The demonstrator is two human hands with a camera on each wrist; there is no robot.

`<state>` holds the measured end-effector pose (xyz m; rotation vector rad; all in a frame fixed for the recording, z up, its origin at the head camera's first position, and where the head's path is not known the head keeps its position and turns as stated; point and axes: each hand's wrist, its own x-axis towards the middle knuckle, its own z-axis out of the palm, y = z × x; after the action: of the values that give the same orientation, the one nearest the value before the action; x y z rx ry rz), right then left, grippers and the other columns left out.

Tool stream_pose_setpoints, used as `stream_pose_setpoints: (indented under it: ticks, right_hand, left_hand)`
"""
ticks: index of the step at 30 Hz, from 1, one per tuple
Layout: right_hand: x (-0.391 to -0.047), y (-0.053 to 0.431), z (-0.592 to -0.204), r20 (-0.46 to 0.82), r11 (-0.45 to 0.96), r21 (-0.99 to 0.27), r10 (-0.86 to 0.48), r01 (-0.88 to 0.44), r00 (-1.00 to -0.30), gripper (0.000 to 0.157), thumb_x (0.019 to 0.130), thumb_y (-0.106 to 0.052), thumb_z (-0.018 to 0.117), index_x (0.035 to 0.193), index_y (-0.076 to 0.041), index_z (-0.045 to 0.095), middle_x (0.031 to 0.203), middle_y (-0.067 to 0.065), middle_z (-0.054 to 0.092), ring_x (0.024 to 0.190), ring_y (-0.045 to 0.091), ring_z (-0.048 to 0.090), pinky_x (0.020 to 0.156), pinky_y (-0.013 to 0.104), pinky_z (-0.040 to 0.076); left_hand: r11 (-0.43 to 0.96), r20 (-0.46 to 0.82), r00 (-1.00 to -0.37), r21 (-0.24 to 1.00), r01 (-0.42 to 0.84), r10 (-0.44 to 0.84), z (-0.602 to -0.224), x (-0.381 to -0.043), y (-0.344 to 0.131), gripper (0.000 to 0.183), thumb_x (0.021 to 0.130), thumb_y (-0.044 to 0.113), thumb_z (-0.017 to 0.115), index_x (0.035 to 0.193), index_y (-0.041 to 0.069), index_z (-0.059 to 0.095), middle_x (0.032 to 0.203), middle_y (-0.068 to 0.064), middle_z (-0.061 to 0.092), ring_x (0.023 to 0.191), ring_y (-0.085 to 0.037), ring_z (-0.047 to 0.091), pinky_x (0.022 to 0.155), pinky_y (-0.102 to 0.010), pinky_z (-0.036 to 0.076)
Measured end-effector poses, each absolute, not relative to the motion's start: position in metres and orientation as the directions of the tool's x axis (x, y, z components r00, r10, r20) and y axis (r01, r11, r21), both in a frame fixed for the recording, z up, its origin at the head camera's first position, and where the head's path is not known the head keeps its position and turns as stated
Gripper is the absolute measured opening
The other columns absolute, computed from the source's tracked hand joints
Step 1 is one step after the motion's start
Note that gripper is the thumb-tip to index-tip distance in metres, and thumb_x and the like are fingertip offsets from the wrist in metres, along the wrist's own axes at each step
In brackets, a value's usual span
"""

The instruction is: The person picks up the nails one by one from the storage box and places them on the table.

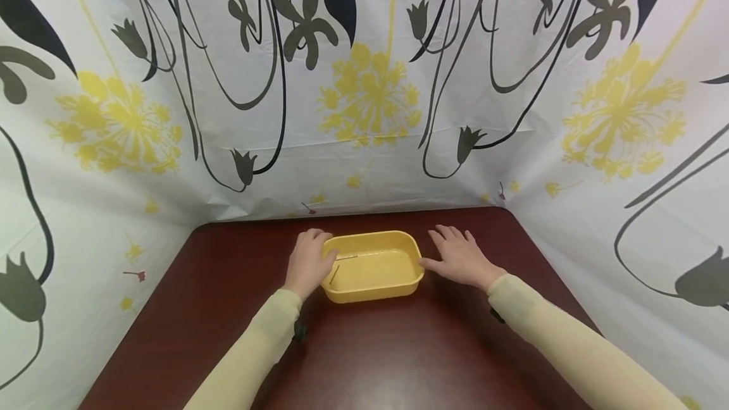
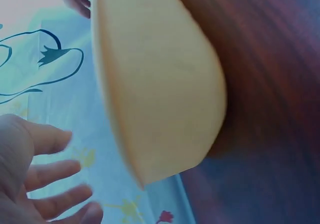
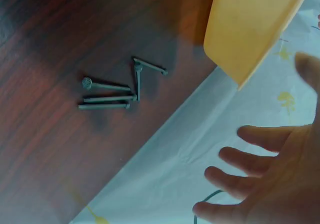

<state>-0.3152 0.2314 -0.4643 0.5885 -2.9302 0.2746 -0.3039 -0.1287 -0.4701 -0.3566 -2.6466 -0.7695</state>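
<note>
A yellow plastic tub (image 1: 373,271) sits on the dark red-brown table, with a few thin nails (image 1: 335,274) inside toward its left end. My left hand (image 1: 309,262) is at the tub's left end, thumb over the rim in the head view. The left wrist view shows that hand's fingers (image 2: 52,176) spread and apart from the tub's wall. Beside the right end is my right hand (image 1: 460,255), its fingers loosely extended and its thumb near the rim. Several nails (image 3: 107,98) lie on the table close to the right hand; they are hidden in the head view.
The table (image 1: 364,347) ends just behind the tub, at a hanging white cloth (image 1: 353,112) printed with flowers. More of this cloth flanks the table on both sides. Both forearms, in pale yellow sleeves (image 1: 253,350), extend over the table.
</note>
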Motion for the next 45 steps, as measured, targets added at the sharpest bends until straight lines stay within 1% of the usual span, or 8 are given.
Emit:
stream_pose_setpoints:
  ticks: [5, 9, 11, 16, 19, 27, 38, 45]
  right_hand:
    - [-0.317, 0.223, -0.474, 0.146, 0.882, -0.170, -0.419, -0.440, -0.896, 0.108, 0.085, -0.081, 0.050, 0.157, -0.003, 0.031, 0.160, 0.020, 0.031, 0.145, 0.042, 0.028, 0.110, 0.071, 0.019]
    - [-0.319, 0.217, -0.480, 0.139, 0.861, -0.193, -0.451, -0.471, -0.882, 0.112, 0.084, -0.084, 0.048, 0.159, -0.003, 0.028, 0.161, 0.019, 0.029, 0.146, 0.043, 0.028, 0.110, 0.071, 0.019]
    - [-0.320, 0.215, -0.484, 0.142, 0.856, -0.193, -0.459, -0.479, -0.877, 0.112, 0.084, -0.085, 0.047, 0.158, -0.003, 0.028, 0.161, 0.019, 0.028, 0.145, 0.043, 0.028, 0.110, 0.070, 0.020]
    - [-0.323, 0.212, -0.492, 0.139, 0.854, -0.201, -0.459, -0.479, -0.877, 0.114, 0.083, -0.087, 0.043, 0.159, -0.004, 0.026, 0.163, 0.017, 0.025, 0.147, 0.041, 0.026, 0.111, 0.069, 0.019]
    - [-0.324, 0.210, -0.496, 0.127, 0.860, -0.198, -0.454, -0.471, -0.882, 0.115, 0.082, -0.089, 0.040, 0.160, -0.004, 0.025, 0.164, 0.016, 0.024, 0.148, 0.039, 0.025, 0.111, 0.069, 0.019]
    - [-0.324, 0.207, -0.504, 0.101, 0.853, -0.194, -0.473, -0.484, -0.875, 0.118, 0.082, -0.089, 0.040, 0.161, -0.004, 0.018, 0.166, 0.014, 0.018, 0.149, 0.038, 0.021, 0.112, 0.067, 0.019]
    - [-0.321, 0.202, -0.505, 0.103, 0.847, -0.209, -0.477, -0.488, -0.873, 0.124, 0.079, -0.091, 0.041, 0.161, -0.002, 0.015, 0.167, 0.015, 0.009, 0.151, 0.037, 0.015, 0.114, 0.065, 0.017]
    - [-0.319, 0.200, -0.506, 0.094, 0.844, -0.241, -0.471, -0.479, -0.877, 0.121, 0.082, -0.088, 0.043, 0.161, -0.001, 0.014, 0.167, 0.015, 0.009, 0.151, 0.036, 0.015, 0.114, 0.065, 0.017]
  left_hand:
    - [0.859, 0.322, -0.924, 0.394, 0.328, 0.205, -0.460, -0.311, -0.127, 0.019, 0.094, 0.018, 0.068, 0.110, 0.008, 0.075, 0.107, -0.007, 0.065, 0.102, -0.028, 0.061, 0.083, -0.046, 0.053]
    - [0.886, 0.223, -0.946, 0.351, 0.304, 0.237, -0.458, -0.319, -0.122, 0.011, 0.092, 0.014, 0.068, 0.097, 0.008, 0.076, 0.094, -0.005, 0.069, 0.084, -0.024, 0.065, 0.074, -0.042, 0.054]
    - [0.898, 0.184, -0.954, 0.335, 0.287, 0.236, -0.459, -0.323, -0.118, 0.010, 0.091, 0.012, 0.067, 0.086, 0.008, 0.074, 0.083, -0.004, 0.067, 0.072, -0.021, 0.061, 0.065, -0.039, 0.053]
    - [0.928, 0.130, -0.960, 0.253, 0.272, 0.246, -0.463, -0.331, -0.107, 0.025, 0.087, 0.004, 0.064, 0.064, 0.012, 0.059, 0.062, -0.001, 0.055, 0.056, -0.018, 0.046, 0.051, -0.035, 0.043]
    - [0.944, 0.121, -0.963, 0.203, 0.260, 0.239, -0.469, -0.334, -0.102, 0.027, 0.086, 0.002, 0.063, 0.063, 0.013, 0.056, 0.060, 0.000, 0.053, 0.055, -0.017, 0.045, 0.050, -0.034, 0.044]
    - [0.968, 0.150, -0.965, 0.097, 0.233, 0.217, -0.479, -0.337, -0.094, 0.017, 0.084, 0.004, 0.071, 0.071, 0.013, 0.065, 0.069, -0.002, 0.062, 0.057, -0.017, 0.055, 0.052, -0.040, 0.051]
    - [0.977, 0.124, -0.971, 0.030, 0.211, 0.206, -0.485, -0.340, -0.083, 0.014, 0.081, 0.005, 0.075, 0.076, 0.015, 0.067, 0.082, -0.002, 0.070, 0.074, -0.022, 0.067, 0.060, -0.044, 0.055]
    - [0.984, 0.087, -0.981, 0.004, 0.176, 0.175, -0.484, -0.339, -0.079, 0.011, 0.085, 0.007, 0.071, 0.080, 0.017, 0.070, 0.084, -0.003, 0.070, 0.078, -0.024, 0.067, 0.064, -0.047, 0.054]
